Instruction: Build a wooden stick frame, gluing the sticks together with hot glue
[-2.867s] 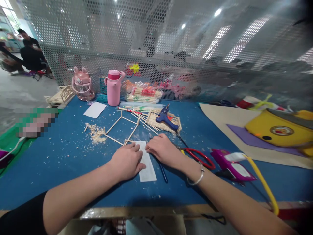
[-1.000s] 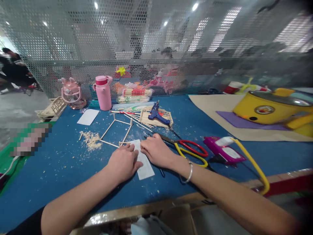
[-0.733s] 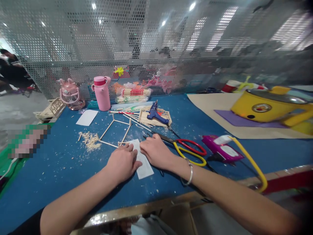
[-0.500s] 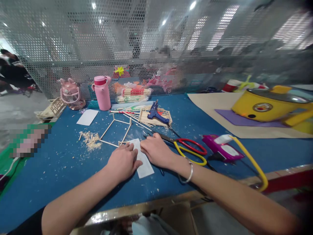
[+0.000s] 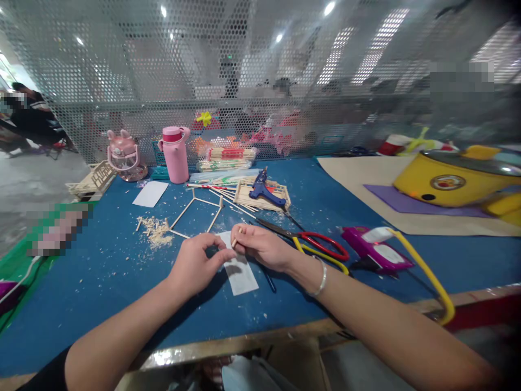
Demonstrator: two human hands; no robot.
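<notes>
Between the thumb and fingers of my right hand point(image 5: 262, 247) is a short piece of wooden stick point(image 5: 236, 238), raised over the work surface. My left hand point(image 5: 199, 262) faces it with curved fingers, its thumb reaching close to the stick's lower end; nothing shows in its grasp. Beneath both hands lies a white strip of paper point(image 5: 243, 277). Just beyond my left hand is a frame of thin wooden sticks point(image 5: 182, 213), its near side partly hidden by that hand. A pair of scissors point(image 5: 321, 239) with red and yellow handles lies beside my right hand.
A blue glue gun point(image 5: 264, 190) rests on a stick-built panel point(image 5: 284, 195). Wood scraps point(image 5: 157, 232) are heaped left of the frame. A purple device point(image 5: 376, 250) with a yellow tube and a yellow pot point(image 5: 443, 179) stand right. A pink bottle point(image 5: 176, 157) stands behind.
Both hands have lifted a little off the paper strip. The short stick now shows in my right hand's fingers. The view has shifted slightly.
</notes>
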